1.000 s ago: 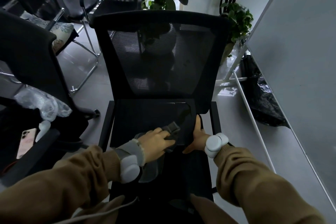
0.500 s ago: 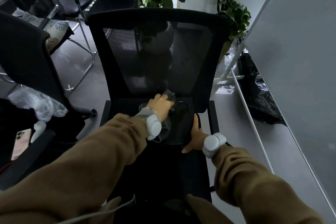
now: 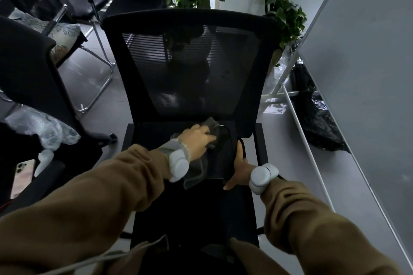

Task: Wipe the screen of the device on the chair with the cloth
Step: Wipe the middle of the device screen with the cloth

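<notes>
A dark, glossy device (image 3: 223,152) lies flat on the seat of a black mesh-backed chair (image 3: 192,69) at the centre of the frame, close to the foot of the backrest. A grey cloth (image 3: 212,126) is spread over the device's left part, one bunched end reaching the far edge and a thinner flap trailing down toward the near edge. The left hand (image 3: 197,140) rests on top of the cloth, fingers bent down over it and pressing it onto the screen. The right hand (image 3: 240,167) grips the device's right edge, one finger laid straight along that edge and the thumb reaching across the near corner; the remaining fingers are probably tucked beneath, though they are hidden. Both arms wear brown sleeves with a pale rounded wristband (image 3: 261,176) at each wrist. The seat is dull black fabric, and its surface is hard to read in the dim light. Around it the floor (image 3: 93,94) is smooth grey with a faint sheen. In the upper left of the frame stand more black chairs with chrome legs, one with a patterned cushion (image 3: 58,35). Potted green plants (image 3: 288,18) rise behind the backrest at the top. A pale wall panel (image 3: 366,56) fills the right side, with a crumpled black bag (image 3: 317,118) at its base. At the left edge sit clear plastic wrap (image 3: 38,127) and a phone (image 3: 21,174).
</notes>
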Demonstrator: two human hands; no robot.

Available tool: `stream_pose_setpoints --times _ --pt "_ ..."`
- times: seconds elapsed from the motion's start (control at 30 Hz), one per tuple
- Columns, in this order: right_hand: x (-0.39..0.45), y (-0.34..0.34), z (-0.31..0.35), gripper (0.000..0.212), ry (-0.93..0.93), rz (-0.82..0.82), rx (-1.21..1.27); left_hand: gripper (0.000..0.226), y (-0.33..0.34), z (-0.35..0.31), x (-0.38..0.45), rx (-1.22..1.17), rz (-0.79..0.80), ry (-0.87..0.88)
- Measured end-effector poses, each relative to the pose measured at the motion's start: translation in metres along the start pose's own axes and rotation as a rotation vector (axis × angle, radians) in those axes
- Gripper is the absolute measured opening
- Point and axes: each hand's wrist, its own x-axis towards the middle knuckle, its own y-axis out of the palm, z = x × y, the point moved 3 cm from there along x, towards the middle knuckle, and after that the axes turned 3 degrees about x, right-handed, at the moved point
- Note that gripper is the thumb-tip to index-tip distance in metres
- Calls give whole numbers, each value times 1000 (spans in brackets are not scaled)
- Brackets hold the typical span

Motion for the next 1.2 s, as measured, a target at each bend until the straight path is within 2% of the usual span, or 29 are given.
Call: stream_pose_setpoints --times 0.17,0.3,0.5,0.9,1.2 --pt "-2 2 1 134 8 0 -28 48 13 -21 -42 95 94 123" --pt "-4 4 1 134 -9 -23 -4 49 26 -28 -68 101 151 146" --pt "-5 5 0 131 -16 -26 21 46 36 -33 -73 91 67 66" --pt "0 1 -1 128 8 -24 60 46 3 -9 12 16 -102 -66" --pt "0 -1 1 129 8 -16 56 45 -18 4 43 -63 -171 -194"
